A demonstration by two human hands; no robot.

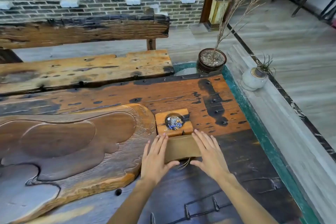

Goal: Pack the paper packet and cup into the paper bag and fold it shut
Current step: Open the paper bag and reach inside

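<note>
A brown paper bag [182,148] lies on the dark wooden table, its top folded flat; a twisted paper handle [185,164] pokes out at the near edge. My left hand [154,158] rests flat along the bag's left side, thumb at its near edge. My right hand [209,154] lies along the right side, fingers spread and straight. Neither hand grips anything. The paper packet and the cup are not visible; I cannot tell whether they are inside the bag.
A wooden block ashtray [173,122] with a bowl of butts touches the bag's far edge. A carved wooden tea tray [72,142] fills the left. A bench [81,71] stands beyond the table. Two plant pots [211,61] [254,79] sit at the right.
</note>
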